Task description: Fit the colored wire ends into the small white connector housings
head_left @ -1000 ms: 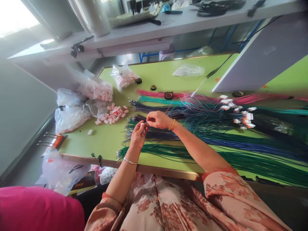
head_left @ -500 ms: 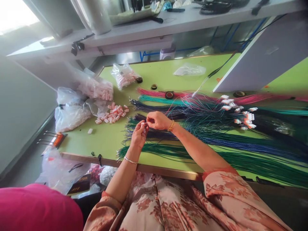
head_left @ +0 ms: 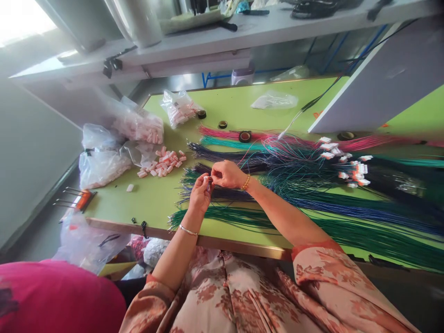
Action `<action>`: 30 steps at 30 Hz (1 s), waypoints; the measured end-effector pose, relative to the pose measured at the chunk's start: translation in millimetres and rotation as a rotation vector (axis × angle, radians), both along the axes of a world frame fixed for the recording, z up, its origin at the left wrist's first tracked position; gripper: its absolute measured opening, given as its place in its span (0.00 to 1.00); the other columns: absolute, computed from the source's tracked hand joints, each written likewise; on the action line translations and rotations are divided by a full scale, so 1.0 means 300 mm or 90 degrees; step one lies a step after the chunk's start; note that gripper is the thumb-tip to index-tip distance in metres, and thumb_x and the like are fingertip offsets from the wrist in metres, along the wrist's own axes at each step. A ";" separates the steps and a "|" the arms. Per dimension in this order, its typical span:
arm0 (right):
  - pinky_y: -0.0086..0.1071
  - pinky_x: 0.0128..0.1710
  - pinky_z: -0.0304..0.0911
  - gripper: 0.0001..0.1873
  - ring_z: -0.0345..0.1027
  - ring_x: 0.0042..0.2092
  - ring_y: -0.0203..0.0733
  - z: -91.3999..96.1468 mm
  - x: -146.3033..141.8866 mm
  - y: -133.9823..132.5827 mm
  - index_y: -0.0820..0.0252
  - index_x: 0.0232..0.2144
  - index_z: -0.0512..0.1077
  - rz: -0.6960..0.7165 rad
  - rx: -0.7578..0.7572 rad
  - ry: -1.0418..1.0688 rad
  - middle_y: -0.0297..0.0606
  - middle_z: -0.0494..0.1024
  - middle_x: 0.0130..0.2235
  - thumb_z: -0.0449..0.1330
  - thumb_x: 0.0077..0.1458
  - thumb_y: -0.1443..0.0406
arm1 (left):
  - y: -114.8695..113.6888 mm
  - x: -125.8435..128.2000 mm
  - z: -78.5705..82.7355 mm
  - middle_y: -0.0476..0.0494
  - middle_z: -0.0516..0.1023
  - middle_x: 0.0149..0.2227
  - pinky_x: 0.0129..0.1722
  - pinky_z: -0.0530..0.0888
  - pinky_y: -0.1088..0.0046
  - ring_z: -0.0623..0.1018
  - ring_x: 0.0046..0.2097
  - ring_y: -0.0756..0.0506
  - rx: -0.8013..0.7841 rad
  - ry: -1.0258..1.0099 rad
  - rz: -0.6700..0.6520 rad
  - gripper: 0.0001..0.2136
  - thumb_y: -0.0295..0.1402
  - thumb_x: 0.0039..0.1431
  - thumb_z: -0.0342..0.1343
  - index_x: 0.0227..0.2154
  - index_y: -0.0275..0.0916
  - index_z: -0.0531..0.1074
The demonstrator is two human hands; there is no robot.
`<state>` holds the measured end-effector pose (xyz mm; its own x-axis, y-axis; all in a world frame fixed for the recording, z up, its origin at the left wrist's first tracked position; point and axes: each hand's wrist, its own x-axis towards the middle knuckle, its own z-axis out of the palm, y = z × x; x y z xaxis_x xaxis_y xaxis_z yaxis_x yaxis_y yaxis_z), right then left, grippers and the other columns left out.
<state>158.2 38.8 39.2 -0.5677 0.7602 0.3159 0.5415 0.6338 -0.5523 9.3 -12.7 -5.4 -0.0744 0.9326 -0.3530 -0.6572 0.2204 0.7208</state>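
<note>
My left hand (head_left: 200,193) is closed on a small white connector housing (head_left: 206,179), mostly covered by the fingers. Right beside it, my right hand (head_left: 227,175) pinches a thin wire whose end meets the housing; the fingers hide the exact spot. Both hands are over bundles of cut wires laid side by side, among them dark blue wires (head_left: 222,155) and green wires (head_left: 243,217). To the right lies a cluster of wired white and orange connectors (head_left: 357,173). Left of my hands is a pile of loose connector housings (head_left: 166,163).
Plastic bags of housings (head_left: 138,127) stand at the left, with a single white piece (head_left: 130,188) nearby. Black tape rolls (head_left: 244,136) lie behind the wires. An upright panel (head_left: 381,78) and a shelf (head_left: 208,39) border the table (head_left: 138,208). A person in pink (head_left: 62,296) is at lower left.
My hands stay together in nearly the same place, fingers shifting only slightly. The pink-clothed person at lower left has moved a little to the right.
</note>
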 end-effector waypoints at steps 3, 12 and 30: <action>0.28 0.29 0.51 0.05 0.62 0.26 0.34 -0.006 -0.003 -0.001 0.63 0.25 0.73 0.003 -0.007 0.008 0.37 0.76 0.27 0.59 0.49 0.67 | -0.001 0.002 -0.002 0.51 0.78 0.32 0.40 0.73 0.79 0.77 0.33 0.55 -0.002 0.013 0.009 0.09 0.27 0.51 0.65 0.35 0.38 0.74; 0.28 0.29 0.52 0.05 0.64 0.27 0.35 -0.020 -0.013 0.001 0.63 0.25 0.74 0.010 -0.017 0.006 0.39 0.77 0.28 0.58 0.50 0.68 | 0.005 0.007 -0.011 0.52 0.77 0.31 0.40 0.73 0.78 0.75 0.32 0.55 0.004 0.024 0.018 0.08 0.27 0.50 0.66 0.33 0.38 0.74; 0.28 0.30 0.51 0.06 0.64 0.28 0.35 -0.013 -0.004 -0.002 0.63 0.26 0.74 0.007 0.001 -0.042 0.39 0.77 0.29 0.58 0.51 0.68 | 0.008 0.008 -0.038 0.51 0.77 0.32 0.39 0.73 0.79 0.76 0.33 0.55 0.031 0.026 0.016 0.12 0.30 0.45 0.69 0.33 0.38 0.75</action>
<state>157.1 38.4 35.3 -0.5957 0.7531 0.2792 0.5693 0.6412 -0.5146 11.7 -10.2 -16.7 -0.1116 0.9464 -0.3031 -0.6315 0.1679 0.7569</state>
